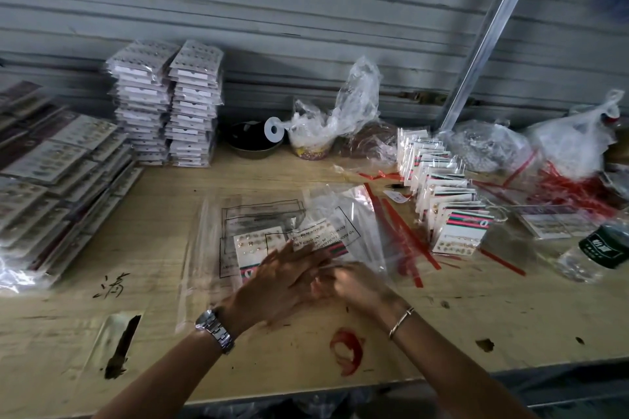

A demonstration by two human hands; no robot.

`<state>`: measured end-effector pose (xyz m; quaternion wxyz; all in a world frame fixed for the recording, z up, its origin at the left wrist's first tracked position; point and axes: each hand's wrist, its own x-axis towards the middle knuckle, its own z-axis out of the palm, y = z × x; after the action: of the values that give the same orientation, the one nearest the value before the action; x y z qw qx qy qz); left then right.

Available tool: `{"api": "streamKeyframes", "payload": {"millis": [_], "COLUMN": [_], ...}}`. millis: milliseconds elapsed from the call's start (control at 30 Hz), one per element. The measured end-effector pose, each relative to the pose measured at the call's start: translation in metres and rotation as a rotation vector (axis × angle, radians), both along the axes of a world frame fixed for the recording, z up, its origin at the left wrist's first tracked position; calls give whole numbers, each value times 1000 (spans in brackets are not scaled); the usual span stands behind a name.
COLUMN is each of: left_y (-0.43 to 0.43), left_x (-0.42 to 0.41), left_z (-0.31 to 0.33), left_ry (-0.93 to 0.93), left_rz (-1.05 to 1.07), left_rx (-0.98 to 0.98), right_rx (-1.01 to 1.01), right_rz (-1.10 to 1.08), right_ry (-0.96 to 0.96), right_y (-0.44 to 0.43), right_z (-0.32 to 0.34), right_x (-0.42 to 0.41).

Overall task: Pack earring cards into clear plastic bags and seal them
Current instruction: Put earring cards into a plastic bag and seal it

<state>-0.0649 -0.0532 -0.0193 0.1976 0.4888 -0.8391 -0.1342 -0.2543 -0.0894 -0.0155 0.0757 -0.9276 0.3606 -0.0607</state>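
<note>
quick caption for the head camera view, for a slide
Left hand flat on a clear bag holding an earring card, right hand curled at its edge, packed stacks behind.

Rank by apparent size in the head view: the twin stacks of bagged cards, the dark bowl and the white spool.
1. twin stacks of bagged cards
2. dark bowl
3. white spool
All similarly far back.

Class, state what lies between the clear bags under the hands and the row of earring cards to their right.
Loose red strips on the table, seen in the head view.
</note>
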Motion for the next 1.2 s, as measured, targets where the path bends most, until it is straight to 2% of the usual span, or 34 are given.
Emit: {"api": "streamKeyframes", "payload": {"millis": [133,233,300,467,567,633,700,833,967,1067,1200], "left_y": [-8,-8,-7,-6,-5,-5,-5,-2,2,5,5], "left_x": [1,-1,0,1,3,6,8,13,15,18,22], "left_z": [-3,-5,-6,-9,-7,-2,3,5,4,2,-1], "left_ry": [-97,-113,-139,-141,-120,-85,-48,-112,-117,-67,-40], "left_rz": [95,144,158,181,166,154,144,97,35,23,18], "left_rx": [48,106,91,71,95,104,105,108,80,102,114], "right_rx": [-62,-146,-219,78,108,-102,-216,-40,-136,-99,-89], "right_rz": [7,-123,-216,-436,-448,-451,-448,-521,-532,-563,-559], "right_ry": [66,-125,-188,-440,-320,-202,-166,-39,-18,49,27], "right_y": [-1,5,7,3,0,0,2,1,4,4,1], "right_z": [-4,-1,-3,-8,2,3,1,-7,-6,-8,-7], "right_x": [9,5,2,-3,-3,-7,-8,-10,-6,2,4]}}
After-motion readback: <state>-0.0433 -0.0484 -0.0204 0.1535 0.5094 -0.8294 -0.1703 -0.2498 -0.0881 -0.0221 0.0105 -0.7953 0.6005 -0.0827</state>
